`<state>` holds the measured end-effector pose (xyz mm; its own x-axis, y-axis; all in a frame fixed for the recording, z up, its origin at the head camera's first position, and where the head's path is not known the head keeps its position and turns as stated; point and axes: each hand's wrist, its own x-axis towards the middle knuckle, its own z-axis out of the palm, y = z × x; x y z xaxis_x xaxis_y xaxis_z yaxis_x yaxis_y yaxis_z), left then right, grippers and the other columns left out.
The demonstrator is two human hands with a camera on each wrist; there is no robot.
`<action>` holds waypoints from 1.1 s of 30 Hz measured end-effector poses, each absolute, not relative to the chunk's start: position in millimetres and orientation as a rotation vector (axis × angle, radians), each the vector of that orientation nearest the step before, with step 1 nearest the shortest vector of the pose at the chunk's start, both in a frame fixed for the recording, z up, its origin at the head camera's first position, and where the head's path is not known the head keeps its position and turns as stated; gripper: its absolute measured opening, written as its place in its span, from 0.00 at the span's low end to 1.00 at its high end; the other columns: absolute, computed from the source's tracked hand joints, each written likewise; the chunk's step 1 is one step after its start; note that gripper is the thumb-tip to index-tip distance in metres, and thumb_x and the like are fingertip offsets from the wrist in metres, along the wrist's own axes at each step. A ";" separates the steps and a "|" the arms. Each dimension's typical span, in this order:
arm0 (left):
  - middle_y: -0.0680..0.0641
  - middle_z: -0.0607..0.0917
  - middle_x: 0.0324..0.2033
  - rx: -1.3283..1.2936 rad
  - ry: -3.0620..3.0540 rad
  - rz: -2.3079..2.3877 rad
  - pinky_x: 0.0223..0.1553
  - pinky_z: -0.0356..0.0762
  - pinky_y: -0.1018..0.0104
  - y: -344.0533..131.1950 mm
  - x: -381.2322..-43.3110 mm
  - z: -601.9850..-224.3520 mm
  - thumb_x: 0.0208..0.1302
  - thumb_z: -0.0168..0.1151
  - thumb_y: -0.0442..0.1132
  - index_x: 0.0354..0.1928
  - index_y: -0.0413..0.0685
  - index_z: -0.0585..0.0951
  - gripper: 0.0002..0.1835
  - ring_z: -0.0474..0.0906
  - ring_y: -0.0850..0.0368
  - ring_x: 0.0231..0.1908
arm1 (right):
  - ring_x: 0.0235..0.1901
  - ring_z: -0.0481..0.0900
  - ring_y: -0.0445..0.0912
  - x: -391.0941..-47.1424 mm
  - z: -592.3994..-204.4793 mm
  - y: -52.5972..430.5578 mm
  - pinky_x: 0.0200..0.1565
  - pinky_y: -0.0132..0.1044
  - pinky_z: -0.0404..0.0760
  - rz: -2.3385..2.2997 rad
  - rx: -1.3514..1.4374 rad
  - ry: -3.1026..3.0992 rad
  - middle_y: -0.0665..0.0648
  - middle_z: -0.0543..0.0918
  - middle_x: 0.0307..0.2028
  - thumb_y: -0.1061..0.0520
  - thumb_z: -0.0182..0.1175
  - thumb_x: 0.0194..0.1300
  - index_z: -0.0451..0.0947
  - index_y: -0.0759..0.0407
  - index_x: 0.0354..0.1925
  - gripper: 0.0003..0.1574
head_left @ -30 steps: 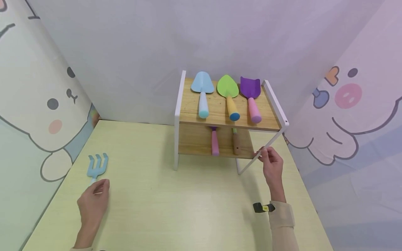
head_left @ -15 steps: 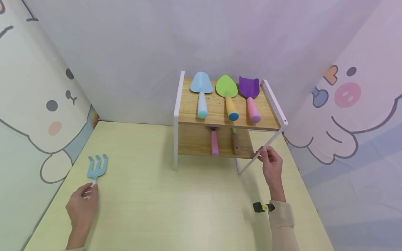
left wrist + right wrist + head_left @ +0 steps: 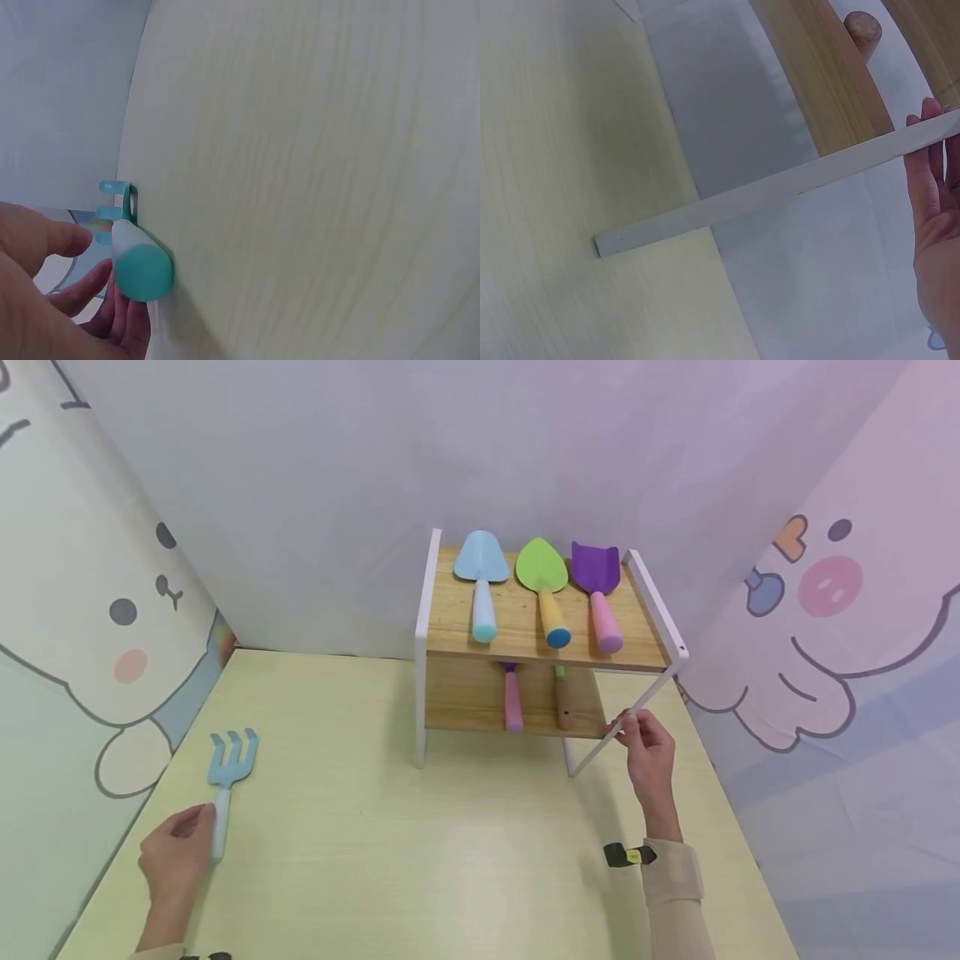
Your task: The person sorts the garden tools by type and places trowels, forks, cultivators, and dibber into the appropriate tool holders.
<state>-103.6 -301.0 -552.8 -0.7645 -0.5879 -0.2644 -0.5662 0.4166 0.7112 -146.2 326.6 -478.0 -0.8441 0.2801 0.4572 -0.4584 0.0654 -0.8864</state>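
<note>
A light-blue hand fork point(image 3: 231, 768) lies on the table at the left, tines pointing away. My left hand point(image 3: 176, 856) is beside its pale handle; in the left wrist view the handle's teal end point(image 3: 144, 273) is in front of some fingers, and the thumb stands apart from it. My right hand point(image 3: 651, 756) holds the slanted white leg point(image 3: 765, 187) of a two-tier wooden shelf point(image 3: 450, 618), some fingers behind the leg. On the top tier lie a blue trowel point(image 3: 482, 558), a green trowel point(image 3: 542, 566) and a purple shovel point(image 3: 596, 568).
On the lower tier, a pink handle point(image 3: 513, 702) and a brown handle point(image 3: 564, 703) show; their heads are mostly hidden by the upper board. The pale table point(image 3: 420, 860) extends in front, and printed cloth walls point(image 3: 300, 527) enclose its back and sides.
My left hand has moved down and left along the fork, uncovering its handle, while the fork has stayed in place. My right hand keeps its hold on the shelf leg.
</note>
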 end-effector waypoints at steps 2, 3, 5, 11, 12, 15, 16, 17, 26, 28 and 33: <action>0.31 0.77 0.63 1.095 -2.628 -1.340 0.45 0.74 0.60 -303.0 -104.4 -554.4 0.77 0.49 0.57 0.68 0.37 0.74 0.32 0.78 0.55 0.44 | 0.35 0.88 0.43 -146.3 -477.9 326.4 0.44 0.33 0.86 1.826 0.166 -1.833 0.53 0.83 0.34 0.69 0.52 0.77 0.72 0.83 0.40 0.13; 0.31 0.77 0.64 1.107 -2.629 -1.354 0.48 0.75 0.56 -303.7 -104.7 -555.2 0.77 0.49 0.58 0.69 0.37 0.73 0.33 0.78 0.49 0.47 | 0.35 0.88 0.43 -146.3 -477.9 326.4 0.44 0.33 0.86 1.825 0.160 -1.836 0.53 0.83 0.33 0.69 0.52 0.77 0.72 0.83 0.40 0.13; 0.30 0.77 0.64 1.108 -2.633 -1.370 0.51 0.76 0.52 -305.5 -104.7 -556.9 0.76 0.51 0.59 0.69 0.37 0.73 0.35 0.78 0.44 0.50 | 0.35 0.88 0.44 -146.6 -477.9 326.2 0.44 0.33 0.86 1.823 0.152 -1.842 0.53 0.83 0.33 0.68 0.52 0.77 0.72 0.83 0.39 0.13; 0.33 0.81 0.60 1.075 -2.684 -1.378 0.42 0.72 0.63 -309.3 -106.9 -554.4 0.72 0.57 0.62 0.67 0.37 0.75 0.37 0.79 0.59 0.37 | 0.35 0.88 0.44 -146.3 -476.7 325.6 0.44 0.33 0.86 1.824 0.141 -1.839 0.53 0.83 0.33 0.69 0.52 0.77 0.72 0.84 0.39 0.13; 0.33 0.82 0.58 1.068 -2.697 -1.373 0.40 0.70 0.66 -309.8 -107.3 -554.0 0.71 0.58 0.61 0.67 0.37 0.75 0.37 0.76 0.65 0.33 | 0.35 0.88 0.44 -146.2 -476.5 325.4 0.44 0.33 0.86 1.824 0.140 -1.839 0.53 0.83 0.33 0.69 0.52 0.77 0.72 0.84 0.39 0.13; 0.33 0.85 0.54 1.022 -2.734 -1.362 0.39 0.70 0.66 -311.1 -108.1 -554.1 0.71 0.62 0.58 0.66 0.35 0.75 0.35 0.72 0.73 0.29 | 0.35 0.88 0.43 -145.9 -476.1 324.6 0.44 0.33 0.86 1.827 0.138 -1.838 0.53 0.83 0.33 0.69 0.52 0.77 0.72 0.84 0.39 0.13; 0.33 0.85 0.53 1.008 -2.744 -1.354 0.40 0.72 0.64 -311.1 -108.2 -554.4 0.71 0.62 0.57 0.65 0.34 0.75 0.35 0.76 0.69 0.29 | 0.34 0.88 0.43 -145.8 -476.0 324.3 0.44 0.33 0.86 1.830 0.138 -1.836 0.53 0.83 0.33 0.69 0.52 0.77 0.72 0.84 0.39 0.13; 0.33 0.85 0.54 1.000 -2.756 -1.346 0.42 0.73 0.62 -310.7 -108.2 -554.7 0.71 0.62 0.56 0.65 0.34 0.75 0.34 0.79 0.65 0.30 | 0.34 0.88 0.43 -145.7 -475.9 324.1 0.44 0.33 0.86 1.832 0.139 -1.835 0.53 0.83 0.33 0.69 0.52 0.77 0.71 0.85 0.39 0.13; 0.29 0.84 0.53 0.976 -2.781 -1.386 0.59 0.70 0.36 -310.7 -106.9 -550.7 0.72 0.61 0.53 0.66 0.29 0.73 0.34 0.74 0.28 0.59 | 0.34 0.88 0.42 -145.3 -476.9 323.5 0.44 0.33 0.87 1.842 0.137 -1.823 0.52 0.83 0.33 0.68 0.51 0.78 0.70 0.85 0.39 0.15; 0.31 0.85 0.52 0.988 -2.791 -1.397 0.58 0.70 0.39 -311.7 -106.6 -550.0 0.72 0.61 0.56 0.66 0.31 0.73 0.36 0.75 0.30 0.59 | 0.33 0.88 0.42 -145.4 -477.0 323.5 0.44 0.32 0.87 1.844 0.143 -1.820 0.52 0.83 0.33 0.69 0.51 0.78 0.70 0.86 0.39 0.15; 0.32 0.84 0.54 1.017 -2.796 -1.485 0.62 0.69 0.39 -315.1 -106.7 -549.9 0.69 0.64 0.61 0.68 0.33 0.73 0.41 0.72 0.31 0.63 | 0.34 0.88 0.42 -146.2 -476.8 323.4 0.44 0.32 0.87 1.850 0.171 -1.810 0.52 0.84 0.33 0.70 0.51 0.77 0.70 0.86 0.39 0.13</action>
